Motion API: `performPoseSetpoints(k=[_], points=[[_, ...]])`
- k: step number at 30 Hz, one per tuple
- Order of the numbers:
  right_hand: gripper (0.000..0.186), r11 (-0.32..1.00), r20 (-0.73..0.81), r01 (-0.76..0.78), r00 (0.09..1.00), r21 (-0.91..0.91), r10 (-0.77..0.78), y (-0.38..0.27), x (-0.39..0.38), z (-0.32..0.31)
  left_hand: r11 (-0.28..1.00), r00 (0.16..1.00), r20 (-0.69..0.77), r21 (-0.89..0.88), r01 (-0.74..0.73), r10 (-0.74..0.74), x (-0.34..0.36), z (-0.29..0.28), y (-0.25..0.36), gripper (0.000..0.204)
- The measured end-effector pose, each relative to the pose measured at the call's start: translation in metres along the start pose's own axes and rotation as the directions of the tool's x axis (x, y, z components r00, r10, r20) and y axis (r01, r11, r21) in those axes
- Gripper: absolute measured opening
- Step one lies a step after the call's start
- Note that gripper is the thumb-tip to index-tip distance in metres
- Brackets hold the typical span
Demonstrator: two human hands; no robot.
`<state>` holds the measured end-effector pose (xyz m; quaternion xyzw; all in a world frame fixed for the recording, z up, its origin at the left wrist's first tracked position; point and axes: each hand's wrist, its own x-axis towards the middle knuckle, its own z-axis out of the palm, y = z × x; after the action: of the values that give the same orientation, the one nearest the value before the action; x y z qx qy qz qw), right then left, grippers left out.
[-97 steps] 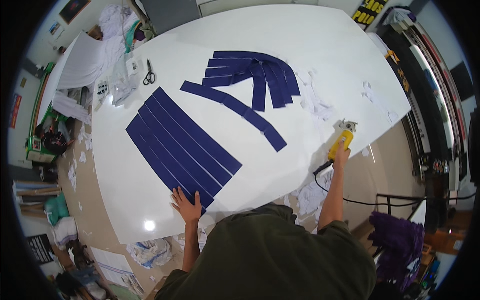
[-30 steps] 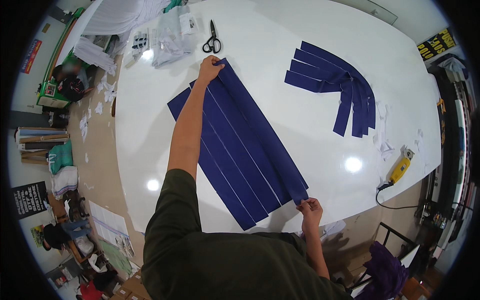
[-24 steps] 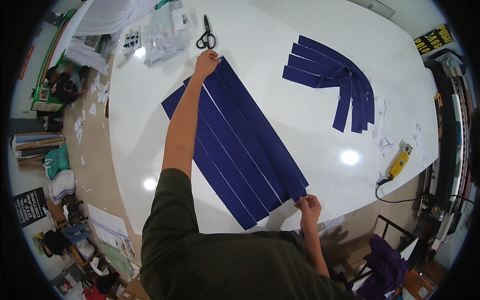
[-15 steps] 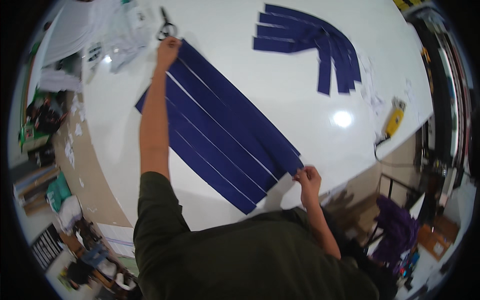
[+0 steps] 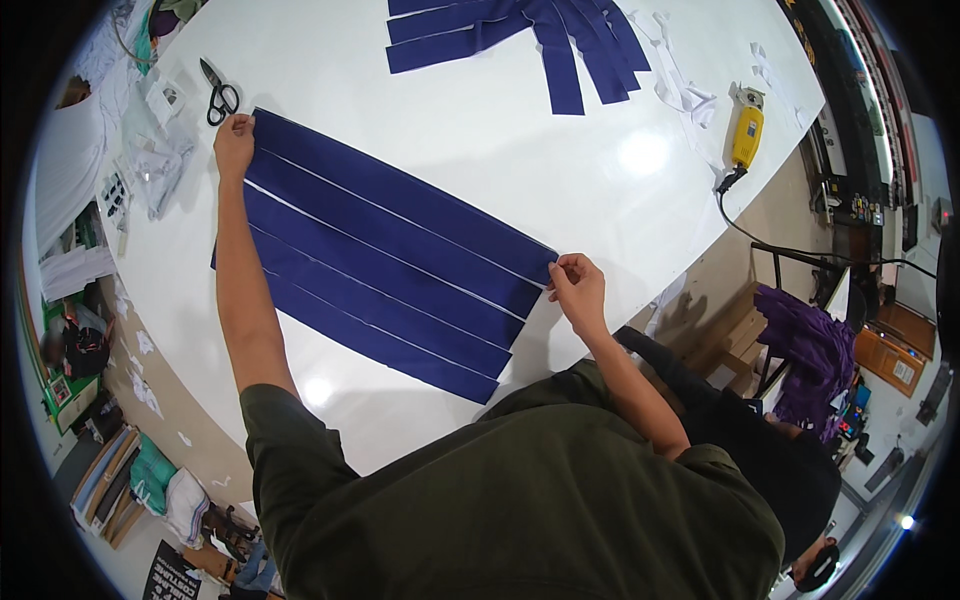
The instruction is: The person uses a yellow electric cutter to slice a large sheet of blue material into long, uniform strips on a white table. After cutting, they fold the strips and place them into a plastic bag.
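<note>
Navy blue fabric strips (image 5: 390, 250) lie side by side on the white table, with thin white gaps between them. My left hand (image 5: 235, 147) pinches the far left corner of the farthest strip (image 5: 400, 185). At that strip's right end, my right hand (image 5: 578, 290) has thumb and fingers closed on the corner. The strip lies flat and straight between both hands. Black-handled scissors (image 5: 219, 94) rest just beyond my left hand, apart from the fabric.
More navy strips (image 5: 560, 60) fan out at the far side of the white table (image 5: 330, 60). A yellow electric cutter (image 5: 747, 135) with a black cord lies right, near white scraps (image 5: 688, 98). Clear plastic bags (image 5: 165, 160) sit left. A person in black (image 5: 775, 450) is at the lower right.
The view has swung, so the table's contents sit differently in the picture. The farthest strip's right end, earlier skewed and bent, now lies straight alongside the others. Both hands keep their hold.
</note>
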<state>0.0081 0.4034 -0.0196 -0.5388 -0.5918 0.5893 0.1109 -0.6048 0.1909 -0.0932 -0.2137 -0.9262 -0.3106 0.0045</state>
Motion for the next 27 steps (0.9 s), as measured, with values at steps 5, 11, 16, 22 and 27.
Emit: performPoseSetpoints(k=[5,11,16,22,27], points=[[0.018,0.976,-0.032,0.1,0.994,-0.195,-0.109,0.003,0.006,0.003,0.999,0.999,-0.002,0.015,-0.046,0.046,0.0,-0.002,-0.002,0.019],[0.019,0.978,-0.035,0.004,0.999,-0.209,-0.012,-0.002,-0.002,-0.009,1.0,0.999,-0.015,-0.004,-0.03,0.03,-0.002,-0.001,0.0,0.018],[0.019,0.975,-0.034,-0.029,0.999,-0.222,0.022,-0.001,-0.002,-0.015,0.999,0.998,-0.031,-0.015,-0.048,0.047,-0.001,0.002,0.001,0.018],[0.021,0.97,-0.01,0.078,0.997,-0.231,-0.083,0.024,0.01,-0.02,0.993,0.992,-0.05,0.037,-0.115,0.117,-0.008,-0.002,-0.018,0.023],[0.018,0.973,-0.017,0.077,0.996,-0.219,-0.083,0.015,0.002,-0.021,0.993,0.996,-0.062,-0.096,-0.07,0.064,-0.007,-0.002,0.024,0.007]])
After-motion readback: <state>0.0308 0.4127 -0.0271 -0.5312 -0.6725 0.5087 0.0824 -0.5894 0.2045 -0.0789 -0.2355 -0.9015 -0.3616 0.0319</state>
